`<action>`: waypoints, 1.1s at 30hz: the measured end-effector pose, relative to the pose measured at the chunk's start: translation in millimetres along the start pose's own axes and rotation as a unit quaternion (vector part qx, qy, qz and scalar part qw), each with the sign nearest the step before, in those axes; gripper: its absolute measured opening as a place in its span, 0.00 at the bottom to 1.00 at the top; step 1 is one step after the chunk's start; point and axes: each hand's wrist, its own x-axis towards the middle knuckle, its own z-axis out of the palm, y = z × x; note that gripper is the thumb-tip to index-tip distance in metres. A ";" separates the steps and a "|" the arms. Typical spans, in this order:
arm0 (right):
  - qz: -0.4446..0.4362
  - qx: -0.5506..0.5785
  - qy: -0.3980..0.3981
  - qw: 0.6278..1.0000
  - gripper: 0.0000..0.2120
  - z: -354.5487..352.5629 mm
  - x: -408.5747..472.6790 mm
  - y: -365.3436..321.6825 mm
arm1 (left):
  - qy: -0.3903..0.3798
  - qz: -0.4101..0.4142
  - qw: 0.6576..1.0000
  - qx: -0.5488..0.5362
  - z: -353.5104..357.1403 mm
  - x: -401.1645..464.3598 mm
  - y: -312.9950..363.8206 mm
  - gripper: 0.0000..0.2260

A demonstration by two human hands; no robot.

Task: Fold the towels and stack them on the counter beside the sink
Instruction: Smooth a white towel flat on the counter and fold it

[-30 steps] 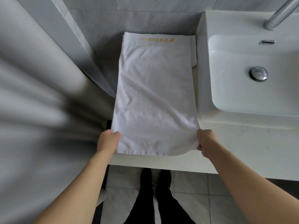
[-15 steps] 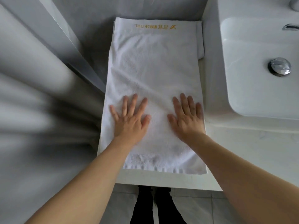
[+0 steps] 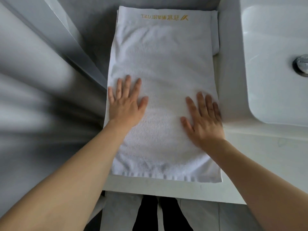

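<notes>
A white towel (image 3: 163,64) lies flat and lengthwise on the surface (image 3: 266,155) just left of the sink (image 3: 273,47), its gold embroidered lettering (image 3: 165,17) at the far end. The edge of another folded towel (image 3: 215,30) shows beneath its far right corner. The left hand (image 3: 126,104) and right hand (image 3: 203,120) press on it, palms down, each grip spread with straight fingers, clamping nothing.
</notes>
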 end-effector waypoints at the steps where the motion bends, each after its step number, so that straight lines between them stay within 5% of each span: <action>1: 0.011 0.014 0.011 1.000 0.33 -3.1 -2.6 -1.6 | 0.003 -0.015 1.000 -0.008 -1.0 -4.9 -5.4 0.31; 4: 0.023 0.060 0.030 0.997 0.34 -12.4 -30.3 -20.9 | 0.042 -0.022 0.997 -0.057 -2.5 -47.3 -4.4 0.30; 8: -0.034 0.051 0.000 0.998 0.32 -0.2 -92.6 -29.1 | 0.035 0.069 0.996 -0.037 31.1 -133.3 4.7 0.31; 18: 0.002 0.010 -0.051 0.999 0.33 2.8 -92.4 -29.8 | 0.003 0.003 1.000 0.008 41.7 -136.1 -4.0 0.32; 25: -0.048 0.012 -0.025 0.998 0.32 -19.1 -11.3 -43.4 | 0.044 0.069 0.996 -0.020 10.2 -75.7 11.1 0.31; 29: -0.032 0.018 0.002 0.999 0.33 -31.2 38.9 -41.4 | 0.011 -0.013 1.000 -0.019 14.6 -56.6 -5.9 0.32; 33: -0.025 0.031 0.037 0.999 0.31 -51.9 109.6 -51.2 | 0.101 0.013 0.993 -0.057 -25.2 0.4 5.7 0.31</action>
